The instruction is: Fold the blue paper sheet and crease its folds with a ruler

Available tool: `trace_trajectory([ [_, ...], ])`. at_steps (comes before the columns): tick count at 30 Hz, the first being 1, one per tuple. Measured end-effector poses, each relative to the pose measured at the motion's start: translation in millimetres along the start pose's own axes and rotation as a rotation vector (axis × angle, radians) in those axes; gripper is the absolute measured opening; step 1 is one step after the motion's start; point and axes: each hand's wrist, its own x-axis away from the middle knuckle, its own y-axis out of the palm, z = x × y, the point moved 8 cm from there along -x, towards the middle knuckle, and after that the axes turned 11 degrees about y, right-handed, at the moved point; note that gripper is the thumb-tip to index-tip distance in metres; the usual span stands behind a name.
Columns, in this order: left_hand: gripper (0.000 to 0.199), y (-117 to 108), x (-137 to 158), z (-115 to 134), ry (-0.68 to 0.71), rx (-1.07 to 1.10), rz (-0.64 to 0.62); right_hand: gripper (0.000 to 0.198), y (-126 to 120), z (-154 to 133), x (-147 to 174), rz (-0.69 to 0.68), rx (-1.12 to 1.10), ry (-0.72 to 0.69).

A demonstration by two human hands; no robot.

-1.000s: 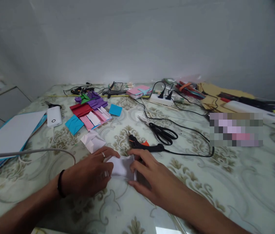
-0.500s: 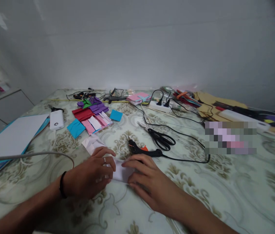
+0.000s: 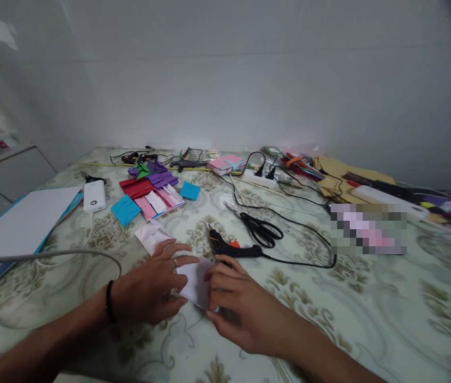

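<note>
A small folded piece of white paper (image 3: 194,282) lies on the patterned tablecloth between my two hands. My left hand (image 3: 149,284), with a ring and a dark wristband, holds its left side, index finger stretched along the top edge and thumb near the bottom corner. Curled over the right side, my right hand (image 3: 241,306) grips that edge between fingers and thumb. Partly behind my left fingers is another folded pale paper (image 3: 151,236). A black glue gun (image 3: 233,247) with an orange trigger rests just beyond my right hand, and black-handled scissors (image 3: 261,230) lie behind it.
Folded coloured papers (image 3: 153,186) and blue squares (image 3: 126,210) lie ahead on the left. A white power bank (image 3: 95,196) and paper sheets (image 3: 25,221) are further left. A power strip (image 3: 259,178) with cords, brown paper (image 3: 353,173) and a blurred patch occupy the back right.
My left index finger has stretched out along the paper's top edge. My right fingers have curled more over its right side. More of the paper's face shows, and it sits turned slightly.
</note>
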Motion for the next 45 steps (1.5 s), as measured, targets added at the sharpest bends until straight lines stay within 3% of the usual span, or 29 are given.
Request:
trace_trajectory([
  [11, 0.015, 8, -4, 7, -0.003, -0.031, -0.137, 0.012, 18, 7, 5, -0.117, 0.070, 0.111],
  [16, 0.016, 6, -5, 9, 0.005, -0.048, -0.141, 0.014, 14, 1, 6, -0.132, 0.048, 0.060],
  [19, 0.006, 5, -3, 9, 0.001, -0.018, -0.142, 0.010, 11, -3, 5, -0.142, 0.013, 0.016],
  [23, 0.022, 4, -2, 9, 0.010, 0.007, -0.143, 0.012, 9, -4, 4, -0.155, -0.005, 0.004],
  [30, 0.018, 9, 4, 4, 0.002, 0.041, -0.146, 0.014, 4, -5, 5, -0.095, -0.050, -0.026],
  [38, 0.026, 5, 2, 2, -0.001, 0.173, -0.098, 0.017, -7, 3, 1, 0.038, -0.094, 0.052],
  [45, 0.034, 2, 2, -2, 0.022, 0.135, -0.029, 0.014, -10, 8, 1, 0.102, -0.047, 0.063],
])
